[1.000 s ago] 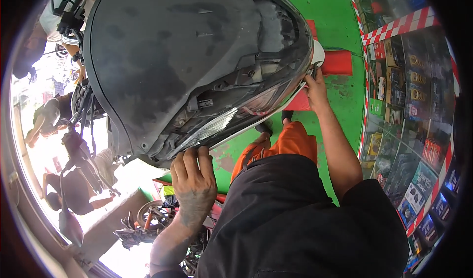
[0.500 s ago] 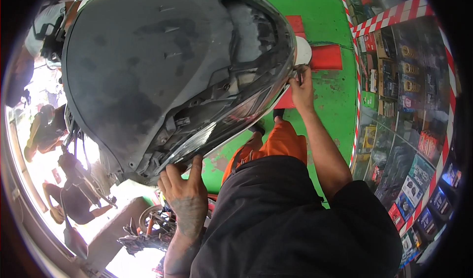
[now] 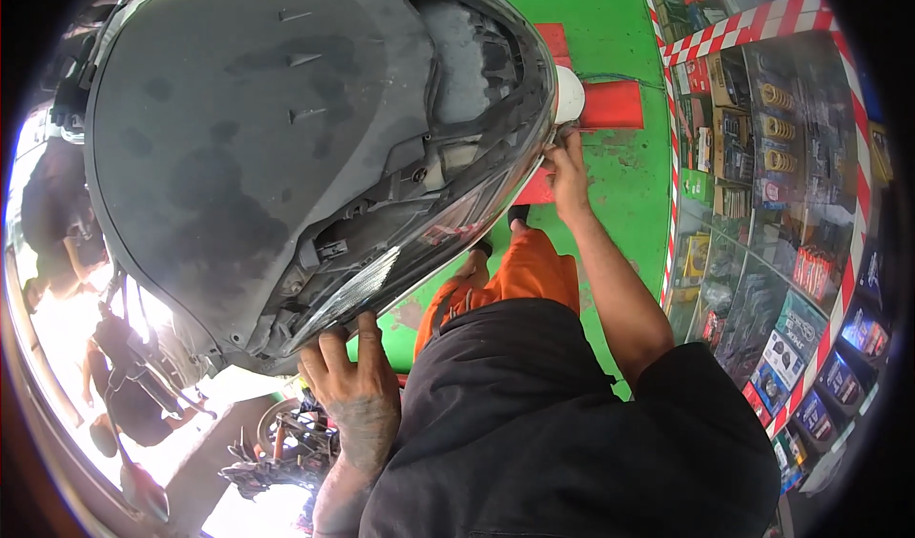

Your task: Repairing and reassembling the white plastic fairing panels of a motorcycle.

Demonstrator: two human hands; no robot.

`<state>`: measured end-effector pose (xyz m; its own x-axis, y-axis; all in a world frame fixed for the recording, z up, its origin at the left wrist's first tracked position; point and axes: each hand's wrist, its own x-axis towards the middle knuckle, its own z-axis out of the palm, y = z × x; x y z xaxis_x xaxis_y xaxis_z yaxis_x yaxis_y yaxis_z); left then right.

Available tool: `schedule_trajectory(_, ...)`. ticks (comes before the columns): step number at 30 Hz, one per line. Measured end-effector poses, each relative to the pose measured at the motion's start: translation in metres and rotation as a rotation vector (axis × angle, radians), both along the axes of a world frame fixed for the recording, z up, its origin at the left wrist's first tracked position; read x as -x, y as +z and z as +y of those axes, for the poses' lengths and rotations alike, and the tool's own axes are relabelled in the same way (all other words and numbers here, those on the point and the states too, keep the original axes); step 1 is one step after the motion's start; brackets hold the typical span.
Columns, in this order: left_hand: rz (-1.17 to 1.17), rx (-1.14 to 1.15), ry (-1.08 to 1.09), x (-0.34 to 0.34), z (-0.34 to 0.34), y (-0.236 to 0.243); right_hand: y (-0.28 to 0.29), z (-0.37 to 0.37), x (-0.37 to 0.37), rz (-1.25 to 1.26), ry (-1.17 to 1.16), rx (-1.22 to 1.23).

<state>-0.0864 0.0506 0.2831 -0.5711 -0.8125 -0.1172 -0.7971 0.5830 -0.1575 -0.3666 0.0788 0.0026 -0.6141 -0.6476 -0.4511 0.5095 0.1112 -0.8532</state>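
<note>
A large dark grey motorcycle fairing (image 3: 219, 138) lies above my lap, with a clear lamp lens (image 3: 362, 285) along its near edge and a white piece (image 3: 569, 95) at its right tip. My left hand (image 3: 348, 385) curls its fingers onto the near lower edge beside the lens. Farther right, my right hand (image 3: 569, 181) grips the fairing's edge just below the white piece, fingers bent round it and partly hidden.
Red pads (image 3: 612, 104) lie on the green floor (image 3: 629, 185). A glass display case (image 3: 762, 204) with packaged parts and red-white tape lines the right. People (image 3: 62, 214) are in the bright doorway at left, with motorcycle parts (image 3: 286, 443) below.
The fairing and both my hands have shifted leftward in view, the left hand also a little downward. Both hands stay on the fairing's near edge.
</note>
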Motion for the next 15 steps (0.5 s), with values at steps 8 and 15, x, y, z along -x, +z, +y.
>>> schedule_trajectory(8,-0.008,0.071,0.065,0.020,0.010,-0.012,-0.003,0.013,0.019,0.187,0.111,0.019)
schedule_trajectory(15,0.031,0.051,0.162,0.024,0.013,-0.011,0.097,0.077,-0.011,0.699,0.437,-0.104)
